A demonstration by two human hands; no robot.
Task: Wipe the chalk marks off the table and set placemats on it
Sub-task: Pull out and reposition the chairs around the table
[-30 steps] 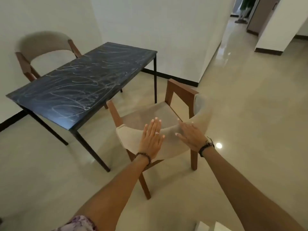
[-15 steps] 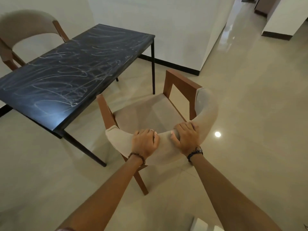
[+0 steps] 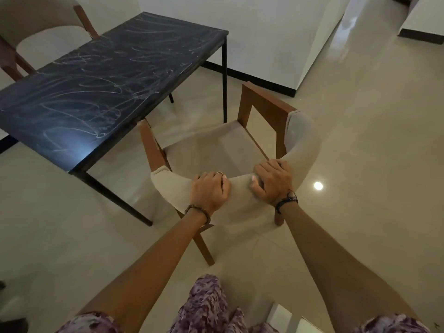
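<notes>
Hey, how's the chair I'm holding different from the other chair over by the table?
The near chair stands clear of the table, fully in view; the far chair sits behind the table's far side, partly hidden and cut off by the frame. The left hand and right hand grip the near chair's backrest; nothing touches the far chair. Both share curved beige backrests on brown wooden frames.

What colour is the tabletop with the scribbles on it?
The tabletop is dark blue-black, covered in white chalk scribbles; the head view shows it.
</notes>
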